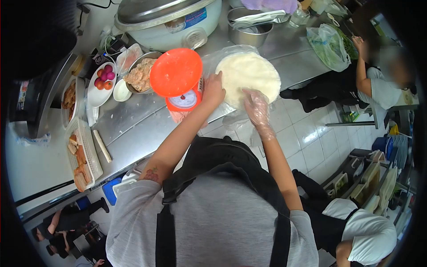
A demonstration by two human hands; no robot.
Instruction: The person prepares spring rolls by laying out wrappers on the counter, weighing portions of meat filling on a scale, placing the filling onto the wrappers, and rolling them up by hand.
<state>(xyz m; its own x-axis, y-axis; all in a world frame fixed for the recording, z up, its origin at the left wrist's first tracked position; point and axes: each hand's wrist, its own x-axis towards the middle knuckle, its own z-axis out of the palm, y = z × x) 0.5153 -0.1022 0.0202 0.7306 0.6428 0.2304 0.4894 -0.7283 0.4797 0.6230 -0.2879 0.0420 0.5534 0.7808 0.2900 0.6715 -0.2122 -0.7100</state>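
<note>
A person has both hands on a big, round, flat white thing (251, 75) that looks like soft dough. It sits on a thin, clear plastic sheet (215, 55), near the front edge of a shiny metal table (133, 127).

The left hand (215, 90) is bare. It touches the round's rim at nine o'clock. Some of its fingers are hidden, so no one can tell if they are apart or squeezing. The right hand (256, 107) wears a see-through glove. Its bent fingertips rest on top of the round at six o'clock. The thumb is hard to see, so no one can tell if it pinches.

From the middle of the round, an orange scale (175, 73) stands at nine o'clock, just beside the left hand. Farther that way is a metal bowl (154, 55) of pink, mushy food (140, 75). Then comes a white plate (95, 100) with red and purple balls (106, 73). At eight o'clock, well apart, are a pale stick (102, 146) and a white basket (92, 161) with brown pieces (80, 155) inside. A metal pot (249, 36) is at twelve o'clock. A bag of greens (328, 46) is at two o'clock.
</note>
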